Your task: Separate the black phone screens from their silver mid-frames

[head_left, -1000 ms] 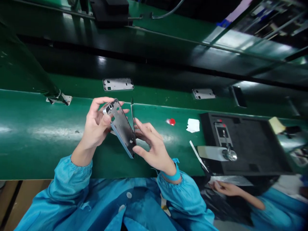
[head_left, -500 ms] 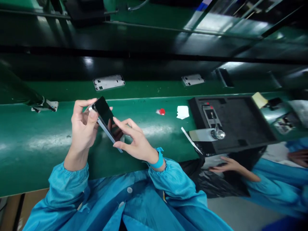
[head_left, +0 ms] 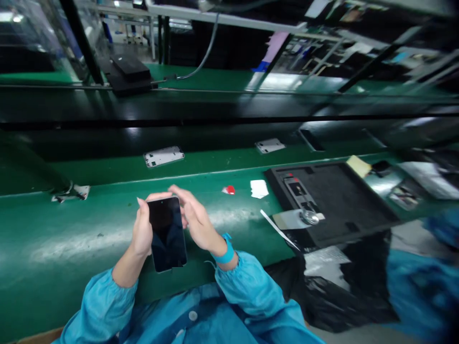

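Phone (head_left: 168, 234) held above the tabletop (head_left: 215, 229), the left hand (head_left: 142, 234) closed on its left edge, probably to leave the screen (head_left: 168, 241) unobstructed. The right hand (head_left: 197, 222), partly curled, lies at the upper right corner; whether it grips cannot be told.

Shows a slim phone (head_left: 167, 239) with a dark, unlit, glossy screen, a thin pale rim and a small round dot near the far edge. Faces up, leaning slightly leftward at the far end. Lies in the left hand (head_left: 142, 234), just right of the thumb, and left of the right hand (head_left: 199, 222), near those fingers at its upper corner.
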A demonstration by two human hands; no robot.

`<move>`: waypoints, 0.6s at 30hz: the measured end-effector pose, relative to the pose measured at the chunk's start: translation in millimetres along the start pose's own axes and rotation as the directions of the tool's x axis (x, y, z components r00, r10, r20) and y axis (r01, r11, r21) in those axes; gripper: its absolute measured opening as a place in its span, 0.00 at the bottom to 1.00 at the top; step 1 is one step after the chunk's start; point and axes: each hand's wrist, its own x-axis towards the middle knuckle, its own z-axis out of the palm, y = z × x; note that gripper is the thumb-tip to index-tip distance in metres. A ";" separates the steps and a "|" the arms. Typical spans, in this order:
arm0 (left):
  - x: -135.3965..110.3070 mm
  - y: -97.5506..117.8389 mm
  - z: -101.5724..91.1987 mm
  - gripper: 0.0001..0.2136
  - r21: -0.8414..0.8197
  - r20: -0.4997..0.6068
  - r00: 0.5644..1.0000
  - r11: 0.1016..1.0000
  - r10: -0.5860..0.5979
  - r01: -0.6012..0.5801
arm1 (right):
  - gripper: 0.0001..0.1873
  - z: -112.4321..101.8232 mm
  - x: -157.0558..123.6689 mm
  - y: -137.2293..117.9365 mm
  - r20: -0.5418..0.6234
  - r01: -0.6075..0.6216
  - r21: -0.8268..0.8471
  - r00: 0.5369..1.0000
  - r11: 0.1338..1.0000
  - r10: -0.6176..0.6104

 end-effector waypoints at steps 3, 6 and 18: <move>-5.1 -3.2 -3.3 0.32 0.142 -0.026 0.999 0.989 -0.024 0.027 | 0.49 -2.1 9.9 -6.2 0.130 -0.191 0.087 0.975 0.978 0.179; -3.6 -5.0 -7.0 0.30 0.176 -0.049 0.996 0.981 -0.073 0.081 | 0.44 -5.9 12.9 -8.6 0.155 -0.221 0.145 0.968 0.965 0.198; 26.3 -19.9 -27.3 0.28 0.581 -0.134 0.976 0.812 0.172 -0.064 | 0.29 -11.7 10.5 -1.3 -0.045 -0.108 0.125 0.992 0.986 0.115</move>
